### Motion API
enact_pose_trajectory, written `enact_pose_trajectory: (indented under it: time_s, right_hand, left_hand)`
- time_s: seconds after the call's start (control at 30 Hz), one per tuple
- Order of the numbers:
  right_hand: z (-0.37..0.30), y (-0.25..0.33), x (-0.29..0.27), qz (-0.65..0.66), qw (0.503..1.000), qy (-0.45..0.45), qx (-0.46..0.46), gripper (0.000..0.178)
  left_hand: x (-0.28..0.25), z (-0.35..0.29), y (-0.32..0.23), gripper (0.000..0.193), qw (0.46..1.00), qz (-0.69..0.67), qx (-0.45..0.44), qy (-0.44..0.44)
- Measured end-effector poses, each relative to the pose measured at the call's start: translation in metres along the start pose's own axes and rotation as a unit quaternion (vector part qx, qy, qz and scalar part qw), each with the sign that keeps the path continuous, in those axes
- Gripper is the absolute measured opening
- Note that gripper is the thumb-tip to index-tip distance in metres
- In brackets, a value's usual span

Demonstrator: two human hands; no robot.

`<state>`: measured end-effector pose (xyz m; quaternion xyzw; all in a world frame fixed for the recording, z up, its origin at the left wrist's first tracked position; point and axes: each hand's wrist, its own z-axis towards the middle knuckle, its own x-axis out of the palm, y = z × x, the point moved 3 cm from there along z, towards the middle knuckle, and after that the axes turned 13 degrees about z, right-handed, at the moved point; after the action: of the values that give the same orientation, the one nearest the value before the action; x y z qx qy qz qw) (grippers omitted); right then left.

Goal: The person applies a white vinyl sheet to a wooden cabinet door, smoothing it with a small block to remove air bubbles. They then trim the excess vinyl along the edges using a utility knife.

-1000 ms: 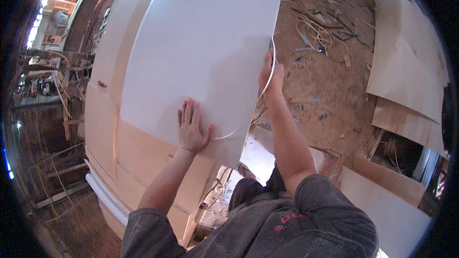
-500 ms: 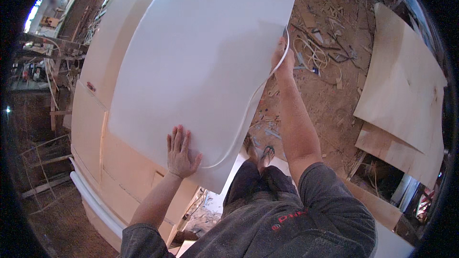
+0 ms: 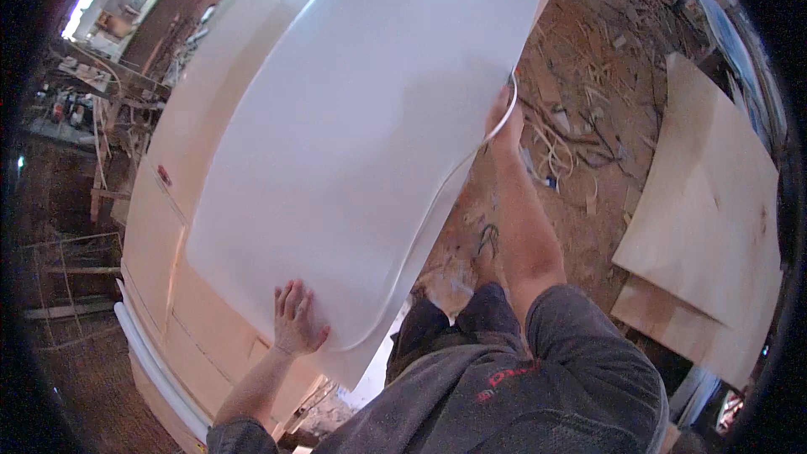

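Note:
A large white sheet (image 3: 353, 134) lies across a pale wooden panel, its rounded corner toward me. My left hand (image 3: 296, 319) rests flat near that corner, fingers stretched out. At the right edge of the sheet my right hand (image 3: 503, 122) is closed, with a small greyish end showing beyond the fingers. What it grips is mostly hidden. A thin white strip (image 3: 441, 189) passes over this hand and curves along the sheet's right side down to near my left hand.
Wood scraps and loose white strips (image 3: 559, 151) litter the dirt floor at right. Plywood sheets (image 3: 706, 202) lean beyond them. A small red object (image 3: 164, 175) sits on the pale wooden panel (image 3: 151, 227), and white tubes (image 3: 151, 361) run along its near left side.
My view has shifted. The far end of the white sheet now shows. Both hands keep to the sheet, the left flat near its corner, the right at its edge.

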<state>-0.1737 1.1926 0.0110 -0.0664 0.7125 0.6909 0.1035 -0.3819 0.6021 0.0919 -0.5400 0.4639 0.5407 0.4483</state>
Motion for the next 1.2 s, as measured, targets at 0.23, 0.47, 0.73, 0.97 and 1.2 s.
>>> enact_pose_trajectory:
  time_s: [0.23,0.47,0.73,0.97,1.2]
  right_hand:
    - [-0.015,0.014,-0.005,0.042,0.996,0.052,0.051,0.052]
    - [-0.025,0.020,-0.007,-0.030,0.994,0.059,0.089,0.049]
    - [0.031,0.047,-0.008,0.003,0.997,0.036,0.069,0.045]
    - [0.099,0.043,0.002,-0.042,0.996,0.044,0.063,0.051]
    - [0.161,0.035,0.017,-0.031,0.996,0.043,0.078,0.058]
  left_hand:
    - [-0.038,0.262,-0.069,0.069,0.987,0.015,-0.136,-0.087]
    - [-0.008,0.455,-0.144,0.089,0.963,0.044,-0.266,0.029]
    - [0.002,0.459,-0.145,0.091,0.964,0.077,-0.253,0.039]
    - [-0.006,0.464,-0.148,0.091,0.966,0.069,-0.246,0.044]
    - [-0.009,0.462,-0.148,0.096,0.963,0.046,-0.254,0.077]
